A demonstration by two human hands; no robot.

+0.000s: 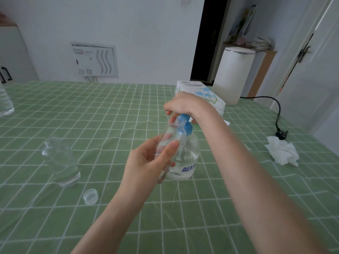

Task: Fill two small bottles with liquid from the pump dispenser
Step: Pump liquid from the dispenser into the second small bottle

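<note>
Left hand [146,158] holds a small clear bottle [169,142] tilted, uncapped mouth up near the blue pump head [185,121] of the pump dispenser [185,158]; left grip closed around the bottle body, thumb across the front, fingers behind. Right hand [185,105] sits on top of the pump head, palm down, fingers curled over the nozzle end; right grip closed on the pump head, arm reaching in from lower right. Dispenser is a round clear bottle with blue label text, standing upright on the tabletop [110,110], roughly a third full of clear liquid. Cannot tell if liquid is flowing into the small bottle; some wet streaks or liquid show inside it. Second small clear bottle [60,162] stands upright at left, well apart from the hands, uncapped, clear liquid in the bottom part. Loose clear cap [90,196] lies on the tabletop just in front of and right of that bottle, open side up. Tabletop is covered by a green cloth with white grid and clear plastic over it. Tissue box [201,92] behind the right hand, partly hidden. Crumpled white tissue [281,152] at right, near a black plug [281,134] with cord running back toward a white appliance [233,76]. Part of a large clear bottle [4,101] at the far left edge.
</note>
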